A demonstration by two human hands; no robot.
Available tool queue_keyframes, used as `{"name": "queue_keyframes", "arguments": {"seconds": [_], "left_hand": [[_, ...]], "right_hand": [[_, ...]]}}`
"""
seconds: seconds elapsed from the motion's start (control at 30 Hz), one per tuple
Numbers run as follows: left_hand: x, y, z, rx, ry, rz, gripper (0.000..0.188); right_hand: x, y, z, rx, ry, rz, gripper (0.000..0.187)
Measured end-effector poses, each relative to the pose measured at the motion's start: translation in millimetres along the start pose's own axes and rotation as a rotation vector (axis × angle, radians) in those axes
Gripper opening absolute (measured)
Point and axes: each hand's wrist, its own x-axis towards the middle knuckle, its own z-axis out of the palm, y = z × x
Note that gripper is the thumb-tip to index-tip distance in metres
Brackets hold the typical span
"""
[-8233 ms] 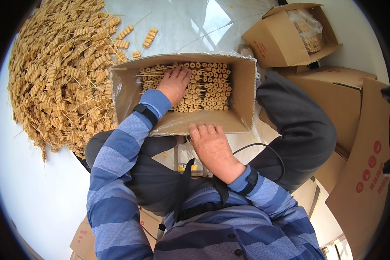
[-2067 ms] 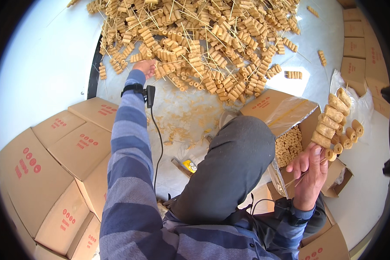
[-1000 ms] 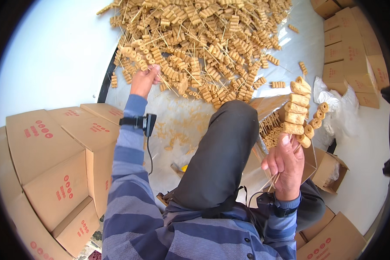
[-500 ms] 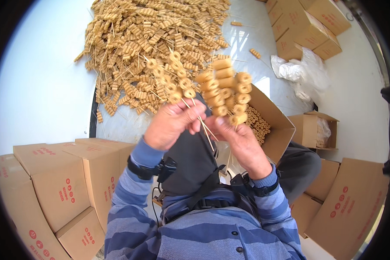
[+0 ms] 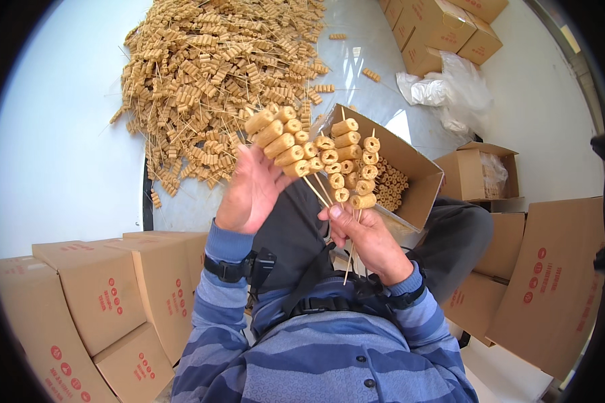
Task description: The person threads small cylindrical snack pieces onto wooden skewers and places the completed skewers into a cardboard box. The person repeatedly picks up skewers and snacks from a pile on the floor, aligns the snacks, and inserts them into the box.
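Several skewers of tan, ring-shaped puffed rolls (image 5: pixel 347 139) fan out in front of me, their hollow ends showing. My right hand (image 5: pixel 370 236) is closed round their thin wooden sticks, whose bare ends poke out below it. On the left side of the fan, my left hand (image 5: pixel 243 195) is open with its palm turned inward. Its fingertips lie beside or behind the leftmost rolls and are partly hidden. Just beyond my right hand stands an open cardboard box (image 5: pixel 420 176), with many such rolls packed inside, ends up.
A large heap of skewered rolls (image 5: pixel 208 80) covers the floor ahead, with a few loose skewers (image 5: pixel 371 74) to its right. Closed cartons (image 5: pixel 87 295) stack at my left; more cartons (image 5: pixel 551 282) stand at right. Clear plastic bags (image 5: pixel 450 91) lie near the back cartons.
My left hand has let go of its sticks and opened out. Its skewers have joined the bunch in my right hand. The whole view has shifted slightly.
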Motion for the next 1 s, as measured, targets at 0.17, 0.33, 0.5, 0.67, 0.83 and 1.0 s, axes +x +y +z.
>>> {"name": "queue_keyframes", "arguments": {"seconds": [0.17,0.33,0.5,0.67,0.83,1.0], "left_hand": [[11.5,1.6,11.1,-0.131,0.018,0.076,0.064],[1.6,-8.4,17.1,-0.267,0.025,0.063,0.056],[-5.5,-26.8,32.1,-0.318,-0.154,0.087,0.062],[-19.7,-43.5,57.5,-0.286,-0.026,0.037,0.066],[-29.9,-44.9,53.0,-0.238,-0.090,-0.041,0.068],[-40.0,-49.9,36.2,-0.191,-0.095,-0.049,0.068]], "right_hand": [[-13.8,-3.4,8.5,-0.045,-0.060,0.046,0.041],[-23.8,-12.1,0.0,0.021,0.007,0.032,0.045],[-24.8,-17.3,-8.5,-0.056,-0.016,0.023,0.044],[-29.7,-18.5,-5.5,-0.051,-0.036,0.154,0.042],[-36.0,-17.6,-6.1,-0.093,-0.046,0.227,0.045],[-33.1,-6.0,-3.5,-0.104,-0.080,0.234,0.048]]}}
